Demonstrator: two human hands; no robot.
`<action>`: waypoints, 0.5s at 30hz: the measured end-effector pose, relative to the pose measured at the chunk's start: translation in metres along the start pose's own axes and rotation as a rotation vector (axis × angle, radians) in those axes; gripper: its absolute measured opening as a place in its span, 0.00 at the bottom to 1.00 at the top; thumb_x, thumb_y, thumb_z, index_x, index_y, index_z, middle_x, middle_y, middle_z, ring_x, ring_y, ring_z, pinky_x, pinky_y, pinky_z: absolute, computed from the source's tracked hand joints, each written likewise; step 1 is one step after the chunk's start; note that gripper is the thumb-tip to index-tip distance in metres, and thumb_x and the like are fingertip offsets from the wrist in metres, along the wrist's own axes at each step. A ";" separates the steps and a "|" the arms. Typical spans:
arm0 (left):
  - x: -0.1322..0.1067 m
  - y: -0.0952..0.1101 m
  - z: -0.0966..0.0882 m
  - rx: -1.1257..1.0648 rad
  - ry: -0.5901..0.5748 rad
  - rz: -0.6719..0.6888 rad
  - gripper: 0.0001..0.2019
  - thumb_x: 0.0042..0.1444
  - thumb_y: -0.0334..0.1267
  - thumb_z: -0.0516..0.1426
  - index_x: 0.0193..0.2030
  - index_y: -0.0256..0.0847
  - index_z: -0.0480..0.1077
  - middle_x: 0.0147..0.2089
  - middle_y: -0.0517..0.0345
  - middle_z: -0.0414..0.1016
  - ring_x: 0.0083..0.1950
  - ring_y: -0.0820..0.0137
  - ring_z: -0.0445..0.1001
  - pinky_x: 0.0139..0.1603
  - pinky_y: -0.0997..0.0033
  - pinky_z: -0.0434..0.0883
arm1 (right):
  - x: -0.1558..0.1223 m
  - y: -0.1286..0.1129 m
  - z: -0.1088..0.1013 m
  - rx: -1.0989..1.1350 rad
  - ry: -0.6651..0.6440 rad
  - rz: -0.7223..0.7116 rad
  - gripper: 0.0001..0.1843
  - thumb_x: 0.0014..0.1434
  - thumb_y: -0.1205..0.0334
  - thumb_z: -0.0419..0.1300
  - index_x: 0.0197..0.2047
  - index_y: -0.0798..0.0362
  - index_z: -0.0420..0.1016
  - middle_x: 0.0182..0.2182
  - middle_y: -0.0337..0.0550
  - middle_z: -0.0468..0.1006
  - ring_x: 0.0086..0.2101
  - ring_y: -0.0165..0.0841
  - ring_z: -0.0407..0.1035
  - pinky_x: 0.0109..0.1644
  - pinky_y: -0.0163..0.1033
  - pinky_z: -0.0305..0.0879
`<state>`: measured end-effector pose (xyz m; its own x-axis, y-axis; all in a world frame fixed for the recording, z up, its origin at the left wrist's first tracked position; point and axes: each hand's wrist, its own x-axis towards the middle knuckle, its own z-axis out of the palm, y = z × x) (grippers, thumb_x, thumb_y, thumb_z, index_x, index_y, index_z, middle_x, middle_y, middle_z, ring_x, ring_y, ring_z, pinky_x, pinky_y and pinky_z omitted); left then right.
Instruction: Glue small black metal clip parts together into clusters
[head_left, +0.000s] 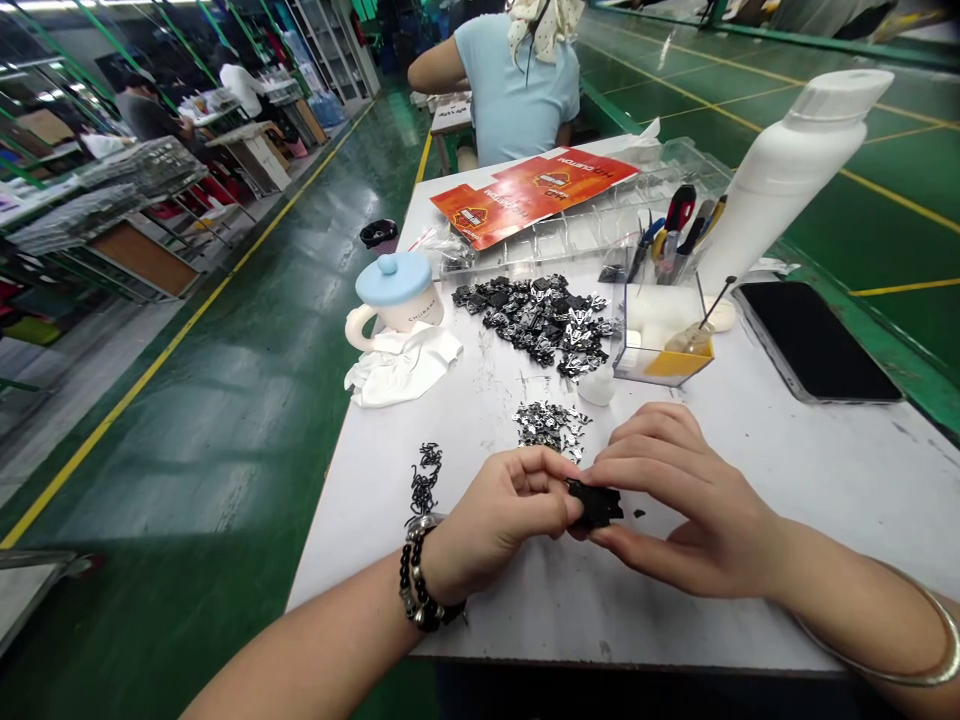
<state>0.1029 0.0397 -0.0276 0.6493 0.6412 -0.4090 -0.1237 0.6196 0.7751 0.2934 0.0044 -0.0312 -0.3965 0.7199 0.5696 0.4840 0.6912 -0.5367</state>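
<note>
A small flat black part (598, 505) with notched edges is between my two hands, low over the white table (517, 610). My left hand (517, 505) pinches its left end between thumb and fingers. On its right side, my right hand (690, 500) grips it with the thumb below and fingertips above. Just beyond my hands lies a pile of tiny silvery metal pieces (551, 425). Left of it are small black curved pieces (425, 478). A larger heap of black and silver parts (536, 318) spreads farther back. One dark speck (639, 513) rests beside the held part.
A lidded mug (405, 295) and crumpled tissue (405, 365) stand at left. At right are a clear tool holder (664, 335), a white bottle (787, 180) and a phone (817, 340). Orange printed sheets (536, 190) cover a clear tray. A co-worker (517, 85) sits ahead.
</note>
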 end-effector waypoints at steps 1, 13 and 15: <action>0.000 0.000 0.001 -0.015 0.006 -0.006 0.12 0.42 0.36 0.67 0.33 0.35 0.72 0.22 0.62 0.71 0.22 0.79 0.67 0.26 0.79 0.61 | 0.000 0.000 0.000 0.004 0.001 0.008 0.15 0.57 0.62 0.62 0.47 0.52 0.69 0.34 0.43 0.75 0.36 0.35 0.65 0.44 0.47 0.57; 0.001 0.003 0.002 -0.114 -0.098 -0.136 0.13 0.46 0.43 0.64 0.30 0.34 0.71 0.25 0.54 0.76 0.27 0.71 0.75 0.31 0.73 0.67 | 0.001 0.003 -0.003 0.114 0.001 0.117 0.11 0.62 0.54 0.57 0.44 0.51 0.70 0.32 0.42 0.74 0.35 0.35 0.66 0.43 0.45 0.59; 0.001 0.003 0.002 -0.094 -0.096 -0.141 0.13 0.47 0.44 0.63 0.31 0.34 0.71 0.25 0.54 0.76 0.27 0.71 0.75 0.32 0.74 0.67 | 0.001 0.004 -0.002 0.144 -0.004 0.132 0.10 0.62 0.55 0.57 0.44 0.50 0.71 0.33 0.42 0.74 0.36 0.35 0.66 0.43 0.45 0.59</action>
<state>0.1050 0.0415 -0.0248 0.7334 0.5017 -0.4588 -0.0928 0.7424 0.6635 0.2961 0.0072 -0.0318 -0.3407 0.8048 0.4861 0.4152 0.5927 -0.6902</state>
